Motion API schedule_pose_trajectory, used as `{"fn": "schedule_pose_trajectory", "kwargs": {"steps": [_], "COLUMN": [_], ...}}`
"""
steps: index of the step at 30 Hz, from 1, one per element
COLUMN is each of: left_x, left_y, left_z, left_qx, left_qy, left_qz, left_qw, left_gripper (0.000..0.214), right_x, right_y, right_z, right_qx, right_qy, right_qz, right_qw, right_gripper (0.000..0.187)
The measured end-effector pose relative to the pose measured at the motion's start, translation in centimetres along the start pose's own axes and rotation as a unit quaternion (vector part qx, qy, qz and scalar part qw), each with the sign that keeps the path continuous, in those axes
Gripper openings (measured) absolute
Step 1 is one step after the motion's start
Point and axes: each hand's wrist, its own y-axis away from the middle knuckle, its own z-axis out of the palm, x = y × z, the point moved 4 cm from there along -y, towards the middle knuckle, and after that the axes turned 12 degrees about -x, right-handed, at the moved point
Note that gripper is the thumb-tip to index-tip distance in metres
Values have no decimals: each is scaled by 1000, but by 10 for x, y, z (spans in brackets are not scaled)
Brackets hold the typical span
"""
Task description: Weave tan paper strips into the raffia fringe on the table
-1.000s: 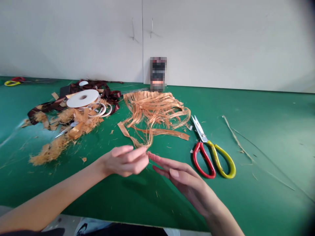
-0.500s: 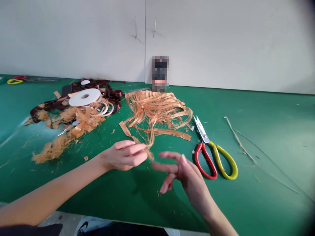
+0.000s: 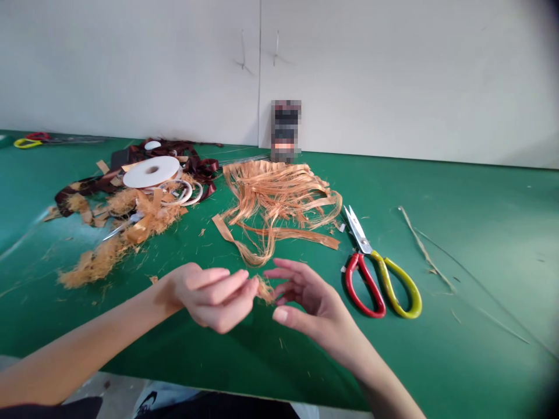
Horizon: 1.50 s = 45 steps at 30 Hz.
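My left hand [image 3: 220, 297] is closed, with a small tuft of loose tan threads [image 3: 265, 290] sticking out from its fingertips. Facing it, my right hand [image 3: 308, 299] has its fingers apart and slightly curled. Its fingertips are beside the tuft; whether they touch it I cannot tell. Just beyond both hands lies a tan ribbon [image 3: 223, 227], flat at one end and frayed into long threads. Behind that spreads a bunch of frayed tan ribbons [image 3: 279, 189]. Scissors [image 3: 367, 259] with one red and one yellow handle lie partly open, right of my hands.
On the left is a heap of brown ribbon [image 3: 205, 171], tan thread scraps [image 3: 96, 262] and a white spool [image 3: 151, 172]. A blurred dark upright object [image 3: 286, 131] leans on the white wall panel [image 3: 393, 75]. Other scissors [image 3: 28, 141] lie far left. Thin stalks [image 3: 425, 250] lie at right.
My left hand has come nearer to me, off the frayed ribbon, whose threads now lie on the table. The tuft shows at its fingertips. My right hand has turned, thumb lower, fingers close to the tuft.
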Motion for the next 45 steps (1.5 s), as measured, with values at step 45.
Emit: {"fn": "schedule_pose_trajectory", "kwargs": {"steps": [45], "left_x": [23], "left_y": [30], "left_z": [61], "left_qx": [-312], "left_qy": [301], "left_qz": [-195], "left_qw": [880], "left_gripper": [33], "right_x": [-6], "right_y": [69], "right_z": [-157], "right_qx": [294], "right_qy": [520], "right_qz": [388], "right_qw": [702], "right_gripper": [43]}}
